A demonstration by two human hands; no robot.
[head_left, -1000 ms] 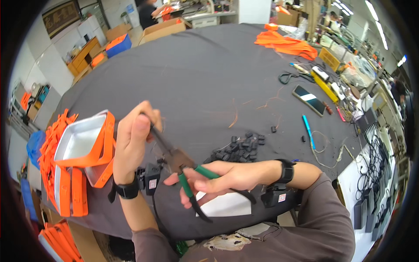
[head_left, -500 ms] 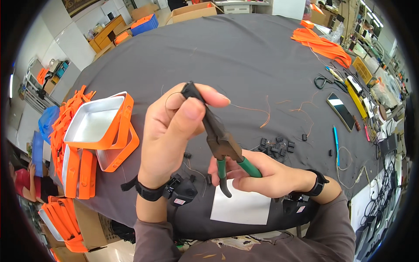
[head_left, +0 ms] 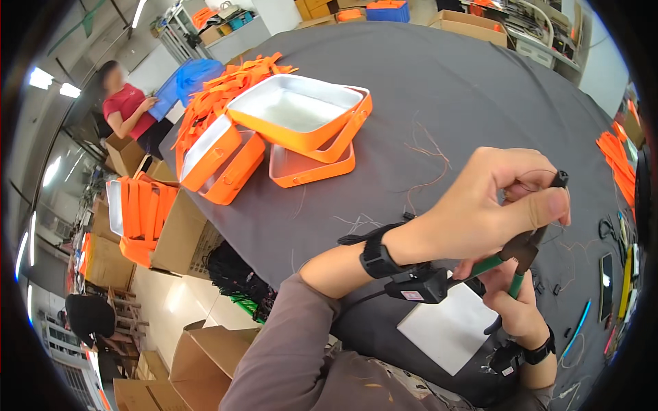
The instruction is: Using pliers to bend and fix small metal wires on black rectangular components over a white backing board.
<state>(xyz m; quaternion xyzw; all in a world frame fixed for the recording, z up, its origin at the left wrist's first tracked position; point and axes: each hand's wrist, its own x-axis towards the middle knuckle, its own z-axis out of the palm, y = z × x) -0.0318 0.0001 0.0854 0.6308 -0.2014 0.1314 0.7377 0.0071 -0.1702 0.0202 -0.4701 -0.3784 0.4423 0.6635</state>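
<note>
My left hand (head_left: 504,198) is closed, its thumb and fingers pinching a small black piece (head_left: 561,179). A thin dark thread or wire loops by those fingertips. Just below, my right hand (head_left: 521,315) is wrapped round the green handles of a pair of pliers (head_left: 524,253). The pliers' dark jaws reach up behind my left fingers, so their tips are hidden; I cannot tell whether they grip the black piece. Under both hands a white sheet (head_left: 449,329) lies on the dark cloth. Black wrist straps with small boxes are on both wrists.
Orange metal trays (head_left: 301,103) stand stacked on the grey-covered table, beside a pile of orange strips (head_left: 219,103). Loose wires (head_left: 428,154) lie across the cloth. At right are a phone (head_left: 606,288) and a blue pen (head_left: 576,327). A person (head_left: 130,109) stands beyond the table.
The view has swung left, so the trays and both hands appear farther right in the picture. My left hand still pinches the black piece, and my right still holds the pliers.
</note>
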